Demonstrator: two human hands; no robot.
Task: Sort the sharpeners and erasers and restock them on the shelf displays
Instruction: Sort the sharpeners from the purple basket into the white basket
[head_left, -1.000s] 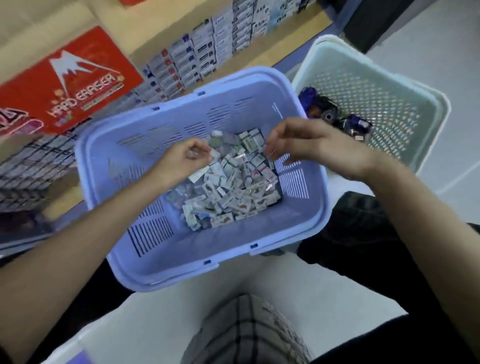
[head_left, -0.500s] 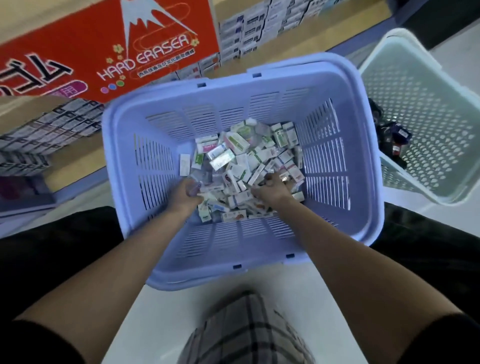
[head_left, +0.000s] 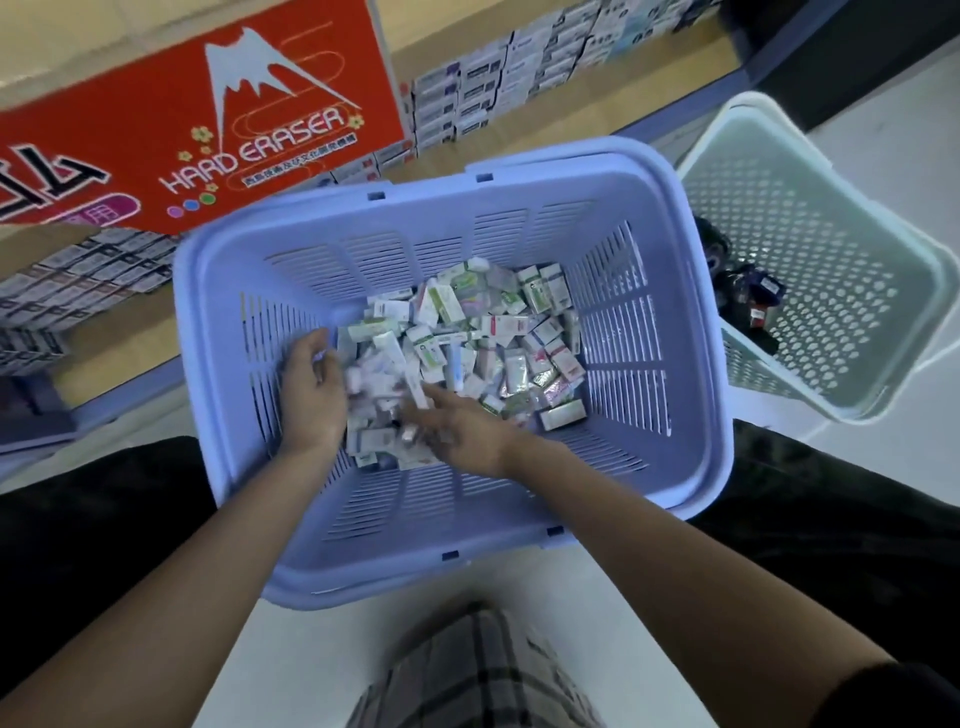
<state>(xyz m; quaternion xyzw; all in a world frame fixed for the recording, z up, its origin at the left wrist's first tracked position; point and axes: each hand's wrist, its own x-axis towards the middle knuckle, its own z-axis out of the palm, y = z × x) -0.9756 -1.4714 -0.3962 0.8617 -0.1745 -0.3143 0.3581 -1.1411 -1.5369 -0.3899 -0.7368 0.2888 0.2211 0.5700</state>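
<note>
Sorting is under way: both hands are reaching into the eraser packets (head_left: 467, 338) heaped in the purple basket (head_left: 691, 467). Left hand (head_left: 311, 400), at the heap's 9 o'clock, is curling its fingers, hold indeterminable. Right hand (head_left: 462, 431), at 6 o'clock, is lying outstretched, gripping nothing. Likely next: pinching out one matching packet.

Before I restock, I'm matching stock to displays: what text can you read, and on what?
"HARD ERASER": white letters on the red sign.
Small line beneath it: too small to read.
Print on the packets in the purple basket: blurred, unreadable.
Print on the shelf boxes: too small.
</note>
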